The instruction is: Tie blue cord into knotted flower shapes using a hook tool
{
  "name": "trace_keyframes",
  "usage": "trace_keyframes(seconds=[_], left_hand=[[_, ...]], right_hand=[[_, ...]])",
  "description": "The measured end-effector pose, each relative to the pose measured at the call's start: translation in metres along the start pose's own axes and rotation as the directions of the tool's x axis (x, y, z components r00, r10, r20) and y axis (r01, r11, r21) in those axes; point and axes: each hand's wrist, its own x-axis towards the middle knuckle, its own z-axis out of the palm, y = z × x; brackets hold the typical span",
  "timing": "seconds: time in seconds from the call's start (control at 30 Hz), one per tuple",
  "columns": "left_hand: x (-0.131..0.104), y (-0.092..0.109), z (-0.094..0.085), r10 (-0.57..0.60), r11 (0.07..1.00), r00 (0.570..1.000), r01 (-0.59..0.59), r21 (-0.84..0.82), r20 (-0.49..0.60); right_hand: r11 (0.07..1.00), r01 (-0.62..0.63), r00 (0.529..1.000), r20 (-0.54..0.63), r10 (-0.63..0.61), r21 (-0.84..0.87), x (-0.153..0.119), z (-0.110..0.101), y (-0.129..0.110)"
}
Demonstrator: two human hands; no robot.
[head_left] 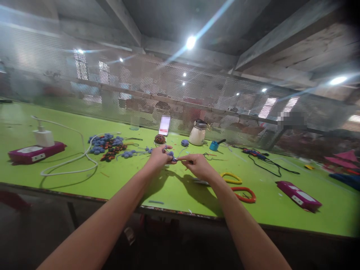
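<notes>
My left hand [161, 156] pinches a small blue crochet piece [170, 154] above the green table. Close on its right, my right hand [198, 166] is closed with the index finger stretched toward the piece. It grips a thin crochet hook [174, 159], mostly hidden by the fingers, whose tip meets the crochet work. A strand of blue yarn runs up from between the hands to a small blue yarn ball [185, 143]. Behind my left hand sits a dark multicoloured yarn ball [160, 139]. Blue crochet flowers [98, 144] and dark orange-flecked ones [112, 150] lie in a pile at left.
Scissors with yellow and red handles [247, 195] lie beside my right forearm. Purple power strips [299, 197] flank me, the left one with a white charger [43, 137] and cable. Behind stand a phone [164, 125], a cream jug [197, 135] and a blue pot [214, 146].
</notes>
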Motion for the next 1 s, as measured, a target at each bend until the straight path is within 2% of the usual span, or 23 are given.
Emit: trace_keyframes(seconds=[0.23, 0.37, 0.67, 0.83, 1.0], left_hand=[[-0.001, -0.003, 0.001, 0.065, 0.991, 0.998, -0.067, 0.118, 0.026], [-0.001, -0.006, 0.001, 0.088, 0.976, 0.995, -0.095, 0.193, 0.047], [0.003, -0.013, -0.002, 0.154, 0.930, 0.983, -0.179, 0.322, 0.101], [0.004, -0.016, -0.003, 0.165, 0.929, 0.982, -0.185, 0.321, 0.089], [0.001, -0.012, -0.001, 0.107, 0.961, 0.993, -0.116, 0.250, 0.047]], right_hand=[[0.976, 0.029, 0.999, 0.023, -0.024, -0.216, -0.001, 0.001, -0.003], [0.925, 0.015, 0.998, 0.067, 0.012, -0.380, -0.002, 0.001, -0.006], [0.806, 0.017, 0.989, 0.126, 0.071, -0.591, -0.007, 0.002, -0.016], [0.748, 0.020, 0.989, 0.122, 0.082, -0.664, -0.009, 0.005, -0.026], [0.716, 0.031, 0.985, 0.142, 0.096, -0.697, -0.012, 0.008, -0.033]])
